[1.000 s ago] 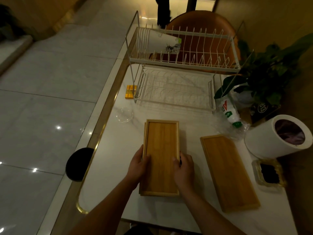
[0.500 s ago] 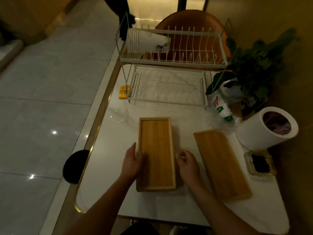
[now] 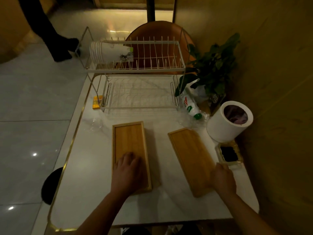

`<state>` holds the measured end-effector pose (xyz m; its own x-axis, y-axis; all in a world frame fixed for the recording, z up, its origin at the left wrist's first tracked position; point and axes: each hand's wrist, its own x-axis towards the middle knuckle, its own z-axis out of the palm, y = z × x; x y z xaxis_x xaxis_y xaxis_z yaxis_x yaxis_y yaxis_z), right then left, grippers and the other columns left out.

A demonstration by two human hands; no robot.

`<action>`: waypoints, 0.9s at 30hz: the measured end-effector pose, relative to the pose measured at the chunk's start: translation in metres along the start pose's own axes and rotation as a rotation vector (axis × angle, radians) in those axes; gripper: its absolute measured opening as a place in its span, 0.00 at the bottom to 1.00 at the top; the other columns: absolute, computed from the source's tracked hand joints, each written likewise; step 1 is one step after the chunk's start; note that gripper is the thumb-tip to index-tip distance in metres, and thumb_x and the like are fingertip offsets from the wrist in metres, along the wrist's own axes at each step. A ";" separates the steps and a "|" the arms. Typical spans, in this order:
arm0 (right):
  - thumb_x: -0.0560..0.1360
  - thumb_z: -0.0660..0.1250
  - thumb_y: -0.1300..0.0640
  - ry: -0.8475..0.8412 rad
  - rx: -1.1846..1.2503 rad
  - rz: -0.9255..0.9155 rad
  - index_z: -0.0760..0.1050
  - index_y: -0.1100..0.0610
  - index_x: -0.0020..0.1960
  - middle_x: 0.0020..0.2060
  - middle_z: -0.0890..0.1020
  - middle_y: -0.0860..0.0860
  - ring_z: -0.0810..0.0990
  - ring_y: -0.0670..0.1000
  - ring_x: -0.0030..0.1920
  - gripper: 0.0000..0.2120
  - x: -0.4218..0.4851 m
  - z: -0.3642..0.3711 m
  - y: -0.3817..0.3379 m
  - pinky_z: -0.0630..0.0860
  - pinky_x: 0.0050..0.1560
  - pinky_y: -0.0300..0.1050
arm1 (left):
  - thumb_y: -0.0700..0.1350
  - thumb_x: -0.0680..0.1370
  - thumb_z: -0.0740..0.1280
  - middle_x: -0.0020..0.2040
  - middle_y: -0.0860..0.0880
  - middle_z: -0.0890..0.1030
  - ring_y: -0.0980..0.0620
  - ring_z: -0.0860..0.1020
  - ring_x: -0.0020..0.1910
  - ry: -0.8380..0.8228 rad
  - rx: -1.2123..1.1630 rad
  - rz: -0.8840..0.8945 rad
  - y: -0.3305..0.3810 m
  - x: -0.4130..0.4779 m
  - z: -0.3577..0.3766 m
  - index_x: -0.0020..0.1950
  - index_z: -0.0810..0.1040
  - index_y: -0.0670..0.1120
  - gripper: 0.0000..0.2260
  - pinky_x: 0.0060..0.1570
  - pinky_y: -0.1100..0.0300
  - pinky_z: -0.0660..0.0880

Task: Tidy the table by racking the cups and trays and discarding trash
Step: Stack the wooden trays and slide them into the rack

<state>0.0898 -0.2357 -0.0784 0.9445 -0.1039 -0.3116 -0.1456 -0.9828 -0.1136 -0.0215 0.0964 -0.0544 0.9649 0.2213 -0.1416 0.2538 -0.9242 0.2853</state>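
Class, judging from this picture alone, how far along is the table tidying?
Done: paper cups lie stacked in the rack's top tier. In hand: left hand rests on one wooden tray, right hand touches the other tray. Left: racking both, binning the bottle.

Dim, amber-lit room with a marble table at a wall

A white marble table (image 3: 88,167) with a gold edge stands on glossy grey floor tiles (image 3: 33,99) that mirror small ceiling lights. An orange chair (image 3: 159,31) backs its far end, a leafy plant (image 3: 215,65) sits beside the tan wall (image 3: 279,82), and a black stool (image 3: 50,184) stands at left.
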 end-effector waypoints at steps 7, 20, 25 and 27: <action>0.77 0.60 0.64 -0.008 0.101 0.035 0.79 0.60 0.55 0.53 0.80 0.58 0.79 0.58 0.50 0.11 0.005 0.003 0.002 0.75 0.46 0.47 | 0.58 0.81 0.62 0.78 0.44 0.64 0.41 0.61 0.77 -0.049 0.006 -0.014 -0.005 0.000 0.002 0.77 0.68 0.52 0.25 0.74 0.41 0.63; 0.77 0.66 0.61 -0.392 1.451 0.252 0.81 0.60 0.55 0.44 0.87 0.55 0.86 0.56 0.45 0.09 -0.049 -0.033 -0.026 0.81 0.41 0.47 | 0.55 0.81 0.63 0.76 0.46 0.66 0.42 0.64 0.75 -0.092 -0.072 -0.039 -0.005 0.004 -0.006 0.73 0.72 0.51 0.22 0.71 0.45 0.67; 0.76 0.67 0.60 -0.479 1.606 0.267 0.82 0.60 0.55 0.49 0.86 0.58 0.85 0.60 0.50 0.10 -0.075 -0.048 -0.054 0.81 0.51 0.57 | 0.46 0.81 0.66 0.70 0.48 0.73 0.49 0.75 0.64 0.034 -0.530 -0.168 0.007 0.000 -0.028 0.70 0.75 0.48 0.17 0.57 0.55 0.76; 0.77 0.67 0.58 -0.336 1.499 0.156 0.83 0.53 0.54 0.48 0.87 0.53 0.85 0.55 0.49 0.09 -0.087 -0.056 -0.067 0.81 0.50 0.54 | 0.46 0.81 0.66 0.67 0.51 0.76 0.54 0.75 0.61 0.146 -0.676 -0.206 0.017 -0.004 -0.042 0.70 0.75 0.51 0.16 0.55 0.59 0.74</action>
<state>0.0337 -0.1691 0.0094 0.8144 0.0526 -0.5779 -0.5801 0.1049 -0.8078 -0.0182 0.0928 -0.0087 0.8800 0.4534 -0.1411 0.3724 -0.4745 0.7976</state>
